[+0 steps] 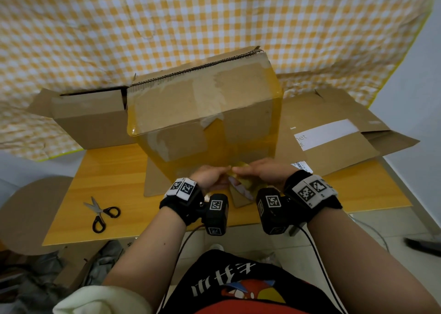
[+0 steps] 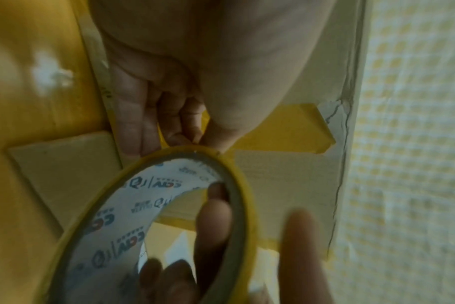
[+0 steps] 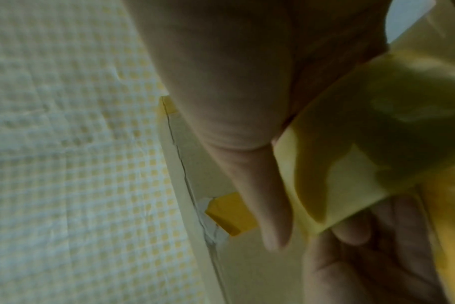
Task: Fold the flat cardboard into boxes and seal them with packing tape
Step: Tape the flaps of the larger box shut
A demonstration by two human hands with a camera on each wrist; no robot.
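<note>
A folded cardboard box [image 1: 202, 103] stands on the wooden table [image 1: 114, 170], wrapped with bands of yellow packing tape. Just in front of its near face both hands meet around a yellow tape roll [image 1: 241, 180]. My right hand [image 1: 262, 172] holds the roll [image 2: 112, 216] with fingers [image 2: 213, 216] through its printed core and the thumb [image 3: 247, 164] on the outside [image 3: 377, 123]. My left hand [image 2: 169, 102] pinches the roll's rim with thumb and curled fingers; whether a loose tape end is between them is hidden. In the right wrist view, left hand fingers [image 3: 364, 267] show below the roll.
A second, open-topped box [image 1: 90, 120] stands at the back left. Flattened cardboard [image 1: 334, 134] with a white label lies at the right, and another flat piece [image 1: 155, 182] lies under the taped box. Scissors [image 1: 102, 213] lie near the table's front left. A checked cloth hangs behind.
</note>
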